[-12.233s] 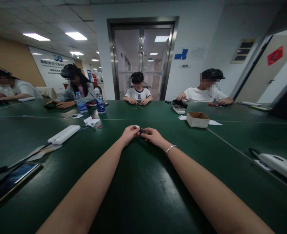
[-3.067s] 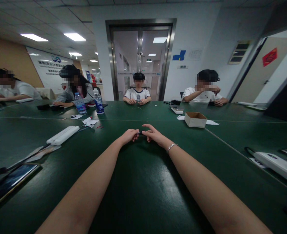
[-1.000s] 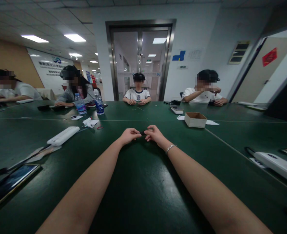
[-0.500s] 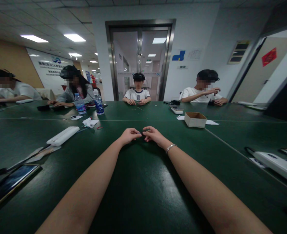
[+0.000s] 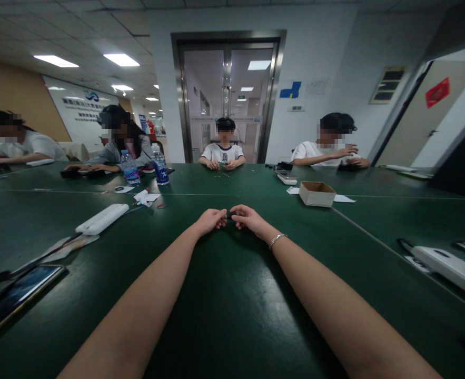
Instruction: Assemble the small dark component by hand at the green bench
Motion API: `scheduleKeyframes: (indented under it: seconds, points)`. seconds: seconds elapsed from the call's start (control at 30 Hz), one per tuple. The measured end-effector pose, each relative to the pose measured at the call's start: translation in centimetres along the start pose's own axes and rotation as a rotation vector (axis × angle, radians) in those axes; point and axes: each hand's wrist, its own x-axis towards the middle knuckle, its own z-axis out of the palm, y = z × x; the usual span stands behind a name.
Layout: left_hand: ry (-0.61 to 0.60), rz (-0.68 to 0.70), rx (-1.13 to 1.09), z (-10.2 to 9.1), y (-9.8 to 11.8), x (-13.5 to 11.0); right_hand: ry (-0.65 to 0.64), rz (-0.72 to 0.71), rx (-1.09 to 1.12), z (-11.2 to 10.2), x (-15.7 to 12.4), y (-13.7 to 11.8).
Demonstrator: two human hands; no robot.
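Note:
A small black object [image 5: 229, 215] spans the gap between my two hands, just above the green table [image 5: 232, 295]; its kind is too small to make out. My left hand [image 5: 210, 220] pinches its left end between thumb and fingers. On the other end, the fingers of my right hand [image 5: 248, 218] are closed, thumb against forefinger. A silver bracelet [image 5: 276, 240] circles my right wrist. Most of the object lies hidden behind my fingertips.
A white power strip [image 5: 102, 219] and a phone [image 5: 19, 297] lie at left, another power strip [image 5: 449, 268] at right. Beyond are a small open box [image 5: 317, 197], paper scraps [image 5: 146, 198] and two bottles, one dark blue [image 5: 160, 169]. Several people sit across the table.
More of the black object now shows between my hands, and my left fingers have shifted slightly around it. At the right, a co-worker's raised hand has come down a little.

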Motion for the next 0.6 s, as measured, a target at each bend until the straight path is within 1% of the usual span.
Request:
scheduleKeyframes:
  seconds: [0.17, 0.3, 0.43, 0.6]
  points:
    - [-0.040, -0.018, -0.025, -0.04, 0.05, 0.00, 0.016, 0.006, 0.025, -0.15, 0.20, 0.27]
    - [-0.080, 0.008, 0.026, -0.18, -0.04, 0.02, 0.012, 0.011, 0.016, -0.22, 0.18, 0.25]
    - [-0.058, 0.012, 0.039, -0.10, -0.13, 0.05, 0.014, 0.010, 0.012, -0.19, 0.10, 0.12]
    - [-0.062, 0.009, 0.045, -0.02, -0.01, -0.03, 0.011, 0.009, 0.001, -0.17, 0.16, 0.21]
